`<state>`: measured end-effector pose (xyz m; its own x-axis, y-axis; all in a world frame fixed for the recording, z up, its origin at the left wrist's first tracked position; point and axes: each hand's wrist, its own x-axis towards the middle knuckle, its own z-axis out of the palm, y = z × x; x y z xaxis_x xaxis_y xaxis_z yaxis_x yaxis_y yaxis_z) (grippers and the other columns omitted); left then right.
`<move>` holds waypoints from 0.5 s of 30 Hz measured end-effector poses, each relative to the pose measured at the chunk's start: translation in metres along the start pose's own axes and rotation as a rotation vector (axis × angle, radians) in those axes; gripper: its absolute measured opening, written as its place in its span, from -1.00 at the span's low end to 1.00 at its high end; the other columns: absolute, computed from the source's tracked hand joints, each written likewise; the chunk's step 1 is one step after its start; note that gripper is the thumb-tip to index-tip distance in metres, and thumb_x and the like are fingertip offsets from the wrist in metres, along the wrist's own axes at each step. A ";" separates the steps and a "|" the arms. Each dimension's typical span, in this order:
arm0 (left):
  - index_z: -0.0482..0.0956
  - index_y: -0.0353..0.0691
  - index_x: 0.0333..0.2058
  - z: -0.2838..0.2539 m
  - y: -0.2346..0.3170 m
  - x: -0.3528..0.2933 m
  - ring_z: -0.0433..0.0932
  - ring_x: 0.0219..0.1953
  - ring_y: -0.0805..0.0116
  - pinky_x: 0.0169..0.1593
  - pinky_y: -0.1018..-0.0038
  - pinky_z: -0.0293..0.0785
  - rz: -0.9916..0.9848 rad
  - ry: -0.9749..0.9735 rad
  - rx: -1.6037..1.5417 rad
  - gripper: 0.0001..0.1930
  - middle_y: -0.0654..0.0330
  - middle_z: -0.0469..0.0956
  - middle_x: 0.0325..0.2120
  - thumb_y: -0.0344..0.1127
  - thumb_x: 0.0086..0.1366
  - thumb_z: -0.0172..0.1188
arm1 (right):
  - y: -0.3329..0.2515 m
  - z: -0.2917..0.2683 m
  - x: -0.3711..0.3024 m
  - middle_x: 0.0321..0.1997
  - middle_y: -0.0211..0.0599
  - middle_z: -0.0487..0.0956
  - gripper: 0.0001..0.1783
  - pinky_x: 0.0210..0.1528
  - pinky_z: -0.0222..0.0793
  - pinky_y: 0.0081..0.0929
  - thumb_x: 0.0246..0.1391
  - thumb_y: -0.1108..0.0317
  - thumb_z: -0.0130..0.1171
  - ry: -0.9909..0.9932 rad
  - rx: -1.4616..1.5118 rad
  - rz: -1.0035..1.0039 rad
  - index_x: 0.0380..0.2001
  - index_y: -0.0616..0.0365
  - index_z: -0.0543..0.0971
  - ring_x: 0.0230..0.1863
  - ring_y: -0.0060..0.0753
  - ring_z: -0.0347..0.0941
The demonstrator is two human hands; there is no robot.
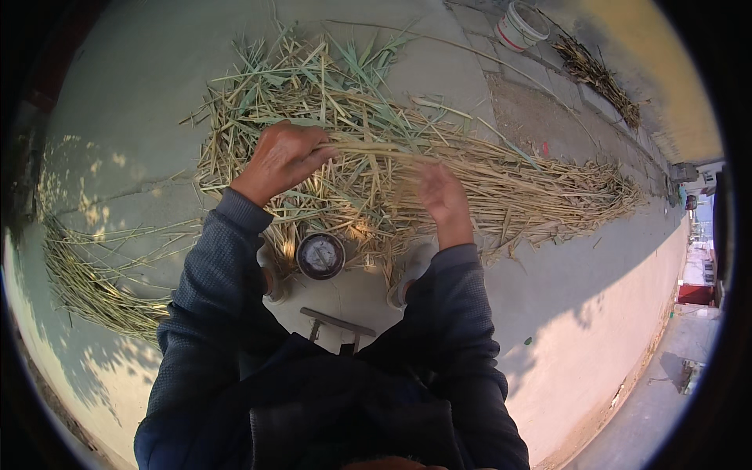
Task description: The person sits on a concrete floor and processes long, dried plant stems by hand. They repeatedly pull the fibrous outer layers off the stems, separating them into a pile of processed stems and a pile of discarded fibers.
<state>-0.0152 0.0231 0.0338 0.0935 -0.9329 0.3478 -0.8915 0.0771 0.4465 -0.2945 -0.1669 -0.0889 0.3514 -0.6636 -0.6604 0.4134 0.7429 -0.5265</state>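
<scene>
My left hand (288,158) is closed, with a dry plant stalk (368,147) pinched between thumb and fingers. The stalk runs to the right over a big heap of straw-coloured stalks and greenish leaves (313,98). Near the stalk's right part is my right hand (445,194), its fingers smeared by motion, so its grip cannot be made out. Rightward from it, long dry stalks lie lined up in a thick bundle (548,196). Below the heap, between my feet, sits a round dark-rimmed bowl (321,276) with something pale inside.
A small stool (338,321) stands between my legs. Thin greenish stalks (102,286) lie in a loose bunch at left. By the wall at the upper right are a white bucket (518,30) and a dark bundle of twigs (595,74). Sun and shadow cross the concrete floor.
</scene>
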 end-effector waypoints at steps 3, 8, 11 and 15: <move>0.66 -0.25 -0.41 -0.007 -0.001 0.000 0.49 -0.54 0.04 -0.39 0.20 0.35 -0.036 -0.042 -0.024 -0.77 0.07 0.53 -0.62 -0.19 0.26 0.35 | 0.004 0.002 0.013 -0.33 -0.30 0.60 -0.82 -0.30 0.52 -0.47 0.29 0.28 0.25 -0.112 0.097 -0.010 -0.17 0.14 0.55 -0.33 -0.44 0.56; 0.66 -0.22 -0.33 -0.039 -0.011 0.002 0.53 -0.49 0.11 -0.33 0.26 0.34 -0.226 0.208 -0.033 -0.81 0.10 0.59 -0.55 -0.21 0.26 0.35 | 0.007 0.014 0.009 -0.38 -0.33 0.59 -0.86 -0.31 0.54 -0.49 0.27 0.36 0.25 -0.088 -0.003 -0.004 -0.19 0.16 0.56 -0.34 -0.43 0.57; 0.61 -0.23 -0.10 -0.045 -0.015 0.005 0.57 -0.30 0.13 -0.16 0.24 0.34 -0.256 0.277 0.522 -0.68 0.15 0.66 -0.38 -0.22 0.23 0.35 | 0.012 0.023 0.000 -0.35 -0.31 0.61 -0.86 -0.31 0.55 -0.51 0.28 0.36 0.24 -0.149 -0.038 -0.034 -0.19 0.20 0.57 -0.32 -0.43 0.59; 0.58 -0.25 -0.08 0.002 0.009 0.006 0.55 -0.21 0.14 -0.11 0.26 0.33 -0.039 0.245 0.520 -0.63 0.16 0.63 -0.33 -0.18 0.21 0.35 | 0.040 0.043 -0.011 -0.32 -0.28 0.63 -0.85 -0.31 0.55 -0.53 0.31 0.36 0.21 -0.191 -0.093 -0.042 -0.18 0.22 0.57 -0.29 -0.43 0.61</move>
<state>-0.0233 0.0172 0.0377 0.1750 -0.8181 0.5478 -0.9803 -0.1963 0.0201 -0.2459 -0.1335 -0.0801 0.4919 -0.6920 -0.5284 0.3547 0.7135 -0.6042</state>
